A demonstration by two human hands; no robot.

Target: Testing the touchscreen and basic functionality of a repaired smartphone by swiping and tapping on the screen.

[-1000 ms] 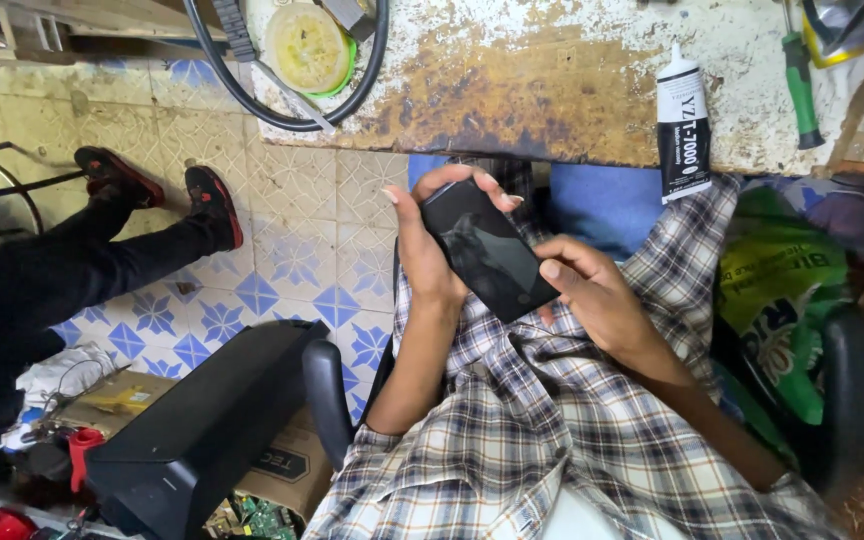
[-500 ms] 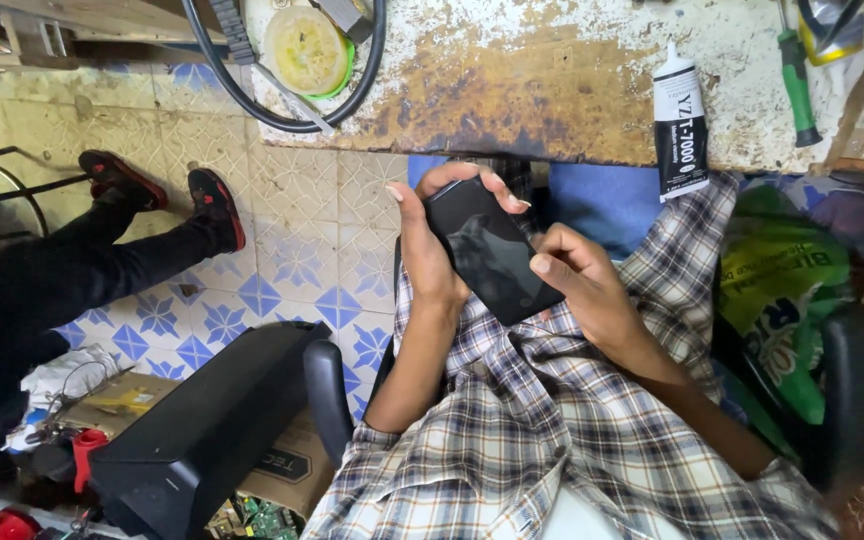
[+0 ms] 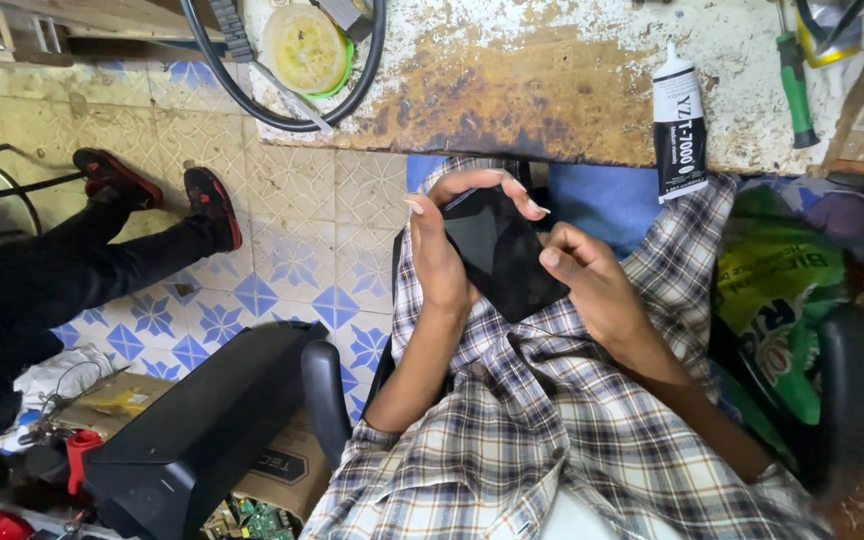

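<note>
My left hand [image 3: 447,250] wraps around the left edge and top of a black phone [image 3: 500,255], fingers curled over its upper end. My right hand [image 3: 587,285] rests against the phone's right edge, with the thumb pressing on its dark face. The phone is held over my lap, above a plaid shirt [image 3: 552,440], just below the worn edge of a workbench [image 3: 512,90].
On the bench lie a black-and-white glue tube [image 3: 679,125], a green-handled screwdriver [image 3: 794,85], a black cable loop [image 3: 282,110] around a yellow-green dish [image 3: 304,45]. Another person's legs in black trousers and red-black shoes [image 3: 152,190] stretch across the tiled floor. A black box [image 3: 202,430] stands at lower left, a green bag [image 3: 782,300] at right.
Both hands and the phone have stayed almost in place; my right thumb has slid slightly across the phone's face and the left fingers curl a little more over its top.
</note>
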